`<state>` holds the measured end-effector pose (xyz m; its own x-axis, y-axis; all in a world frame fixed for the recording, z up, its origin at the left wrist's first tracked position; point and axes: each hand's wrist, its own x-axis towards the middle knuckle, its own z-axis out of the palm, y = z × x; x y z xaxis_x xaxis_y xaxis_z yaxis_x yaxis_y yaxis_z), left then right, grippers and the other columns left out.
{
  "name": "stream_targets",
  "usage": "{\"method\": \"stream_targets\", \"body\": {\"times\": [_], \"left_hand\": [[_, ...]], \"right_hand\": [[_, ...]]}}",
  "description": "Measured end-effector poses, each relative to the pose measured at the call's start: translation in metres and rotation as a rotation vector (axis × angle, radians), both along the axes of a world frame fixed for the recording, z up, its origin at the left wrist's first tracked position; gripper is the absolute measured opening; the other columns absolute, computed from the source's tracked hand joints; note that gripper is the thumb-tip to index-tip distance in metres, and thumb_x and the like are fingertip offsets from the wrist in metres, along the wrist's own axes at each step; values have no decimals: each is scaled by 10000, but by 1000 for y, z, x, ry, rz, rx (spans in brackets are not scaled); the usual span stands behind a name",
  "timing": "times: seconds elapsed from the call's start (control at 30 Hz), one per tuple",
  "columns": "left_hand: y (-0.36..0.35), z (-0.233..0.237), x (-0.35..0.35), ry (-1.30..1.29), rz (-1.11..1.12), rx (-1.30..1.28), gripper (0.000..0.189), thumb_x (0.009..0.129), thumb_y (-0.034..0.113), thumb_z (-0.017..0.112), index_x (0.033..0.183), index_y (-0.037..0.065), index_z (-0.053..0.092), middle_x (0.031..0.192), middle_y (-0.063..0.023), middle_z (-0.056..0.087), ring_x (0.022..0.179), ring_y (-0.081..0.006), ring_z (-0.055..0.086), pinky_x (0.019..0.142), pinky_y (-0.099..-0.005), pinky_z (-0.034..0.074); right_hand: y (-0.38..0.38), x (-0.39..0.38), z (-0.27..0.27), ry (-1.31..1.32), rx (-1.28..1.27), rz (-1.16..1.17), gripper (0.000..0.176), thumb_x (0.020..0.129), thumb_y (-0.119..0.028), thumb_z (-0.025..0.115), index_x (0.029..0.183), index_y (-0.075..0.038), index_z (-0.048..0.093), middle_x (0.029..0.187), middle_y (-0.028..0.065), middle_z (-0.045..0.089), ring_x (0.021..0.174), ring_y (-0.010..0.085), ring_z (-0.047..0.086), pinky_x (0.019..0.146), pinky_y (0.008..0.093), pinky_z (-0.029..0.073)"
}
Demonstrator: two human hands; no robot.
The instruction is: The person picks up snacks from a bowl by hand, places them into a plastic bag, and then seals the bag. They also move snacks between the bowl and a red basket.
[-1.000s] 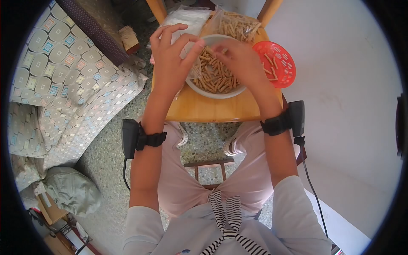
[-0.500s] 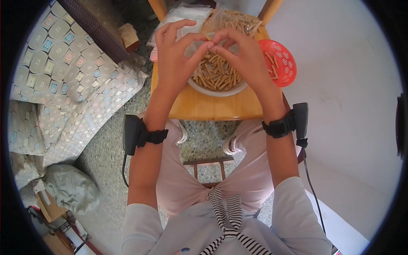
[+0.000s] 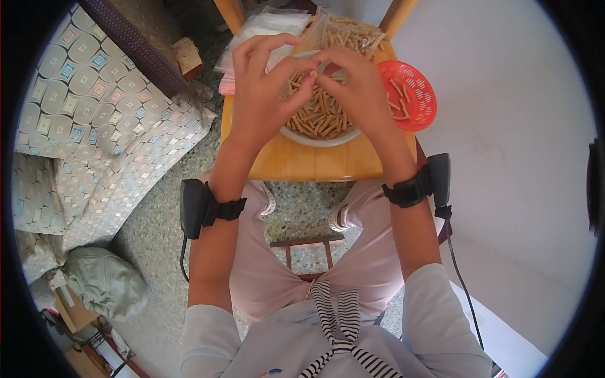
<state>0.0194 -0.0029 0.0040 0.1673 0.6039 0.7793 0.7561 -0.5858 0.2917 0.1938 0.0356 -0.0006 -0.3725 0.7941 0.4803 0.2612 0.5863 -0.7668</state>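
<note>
Over a round, pale bowl [image 3: 322, 143] on a glossy, honey-coloured wooden seat [image 3: 315, 165], we are watching two bare hands meeting fingertip to fingertip. We are seeing a small tan stick [image 3: 313, 74] sitting between them, above the bowl, with the left hand [image 3: 265, 88] pinching it narrowly between thumb and forefinger while its other fingers are lifting and curving apart. The right hand [image 3: 356, 79] is bringing its thumb and forefinger close beside the piece; whether they are gripping it, we are unable to tell.

The stick is showing us a rounded end, its long axis apparently running towards the camera, though the fingertips are covering most of its length. Below, short, rough, roughly cylindrical tan sticks [image 3: 321, 120] are lying jumbled at every angle, the hands hiding the bowl's far side. To the right, a slotted red plastic basket [image 3: 423, 110] is holding a few loose, paler-looking pieces [image 3: 403, 94]. Behind the bowl, a crinkled, clear bag [image 3: 346, 36] is bulging with more, its contents blurring under glare. Flat, translucent plastic bags [image 3: 271, 24] are lying at the seat's back left, partly disappearing behind the left hand. What the pieces are made of, we are not making out.
</note>
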Motion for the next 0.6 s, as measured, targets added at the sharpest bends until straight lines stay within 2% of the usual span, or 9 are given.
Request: {"method": "stream_targets", "body": {"times": [0.07,0.37,0.47,0.6], "left_hand": [[0,1,-1,-31,28,26,190,731,120,768,913,157,727,1245,-3,590,1187,-301,430,989,-420,388],[-2,4,-7,-62,107,7,184,753,152,784,929,157,733,1252,1,579,1217,-315,404,1012,-433,370],[-2,5,-11,-20,48,-80,167,786,161,772,948,156,734,1287,2,568,1254,-332,382,1023,-443,360],[0,5,-10,60,27,-53,152,815,167,756,966,161,734,1330,-4,555,1281,-343,365,1031,-451,349]], "right_hand": [[1,0,1,20,20,-19,199,835,-127,733,1016,-56,695,1009,63,702,810,219,684,731,321,528],[-5,4,19,170,-49,-2,182,854,-129,731,1019,-54,712,974,59,710,776,182,653,741,295,522],[-12,3,27,134,40,0,180,850,-120,731,1020,-64,719,948,52,694,766,167,640,725,288,517],[-18,-6,25,102,79,41,184,841,-115,735,1020,-74,722,912,48,675,747,161,636,706,289,512]]}}
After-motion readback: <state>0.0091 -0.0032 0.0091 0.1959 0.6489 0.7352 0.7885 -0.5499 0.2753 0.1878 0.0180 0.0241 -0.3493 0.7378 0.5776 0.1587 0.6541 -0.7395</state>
